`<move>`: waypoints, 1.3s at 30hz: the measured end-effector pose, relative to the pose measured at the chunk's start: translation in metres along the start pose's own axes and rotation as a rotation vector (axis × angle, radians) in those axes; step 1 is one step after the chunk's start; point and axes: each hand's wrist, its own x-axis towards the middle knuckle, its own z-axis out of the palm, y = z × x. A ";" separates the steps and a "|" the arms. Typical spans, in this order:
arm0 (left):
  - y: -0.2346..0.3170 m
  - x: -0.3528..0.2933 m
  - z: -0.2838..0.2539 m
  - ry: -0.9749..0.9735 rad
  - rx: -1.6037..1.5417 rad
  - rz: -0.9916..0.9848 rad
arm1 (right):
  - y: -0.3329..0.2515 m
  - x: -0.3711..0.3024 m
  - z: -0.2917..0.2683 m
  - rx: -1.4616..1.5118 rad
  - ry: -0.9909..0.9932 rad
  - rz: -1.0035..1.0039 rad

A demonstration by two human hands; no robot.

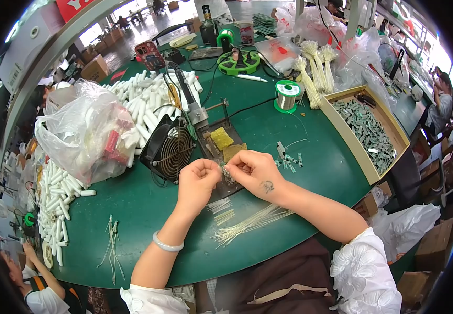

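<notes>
"Two hands busy at once? Where are they, going by the black fan [175, 156]?"

"Yep, both just right of the fan, toward its near side. The left hand [200, 180] has thumb and fingers closed in a pinch, the right hand [255, 171] does the same, and their fingertips come together on a tiny piece [223, 166]. Too small and covered up to tell what it is, tbh."

"Why so close together?"

"Probably because a thing that small needs steadying from both sides. Both forearms are low over the green table [127, 209], which likely helps too."

"And the stuff around?"

"Pale wires [252, 222] lie to the near right of the fan, roughly lined up, maybe so single ones pick up easily. A few loose circuit strips [292, 161] sit right of the fan, and the shallow box [350, 140] full of similar bits is farther right, perhaps to keep the bulk out of the way. Solder spool [288, 97]: right of the fan and beyond it, its loose end trailing toward the strips."

"Why's the iron [186, 93] up like that?"

"It's clamped just beyond the fan, which presumably leaves both hands free."
</notes>
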 end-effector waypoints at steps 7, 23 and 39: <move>-0.002 0.000 0.003 0.019 -0.013 0.061 | -0.002 0.000 0.000 0.027 0.013 0.012; -0.005 -0.001 -0.001 0.031 -0.005 0.011 | 0.001 -0.001 0.000 -0.023 -0.012 -0.027; 0.000 0.003 0.002 0.025 -0.078 -0.023 | 0.001 0.000 0.001 -0.014 0.013 -0.038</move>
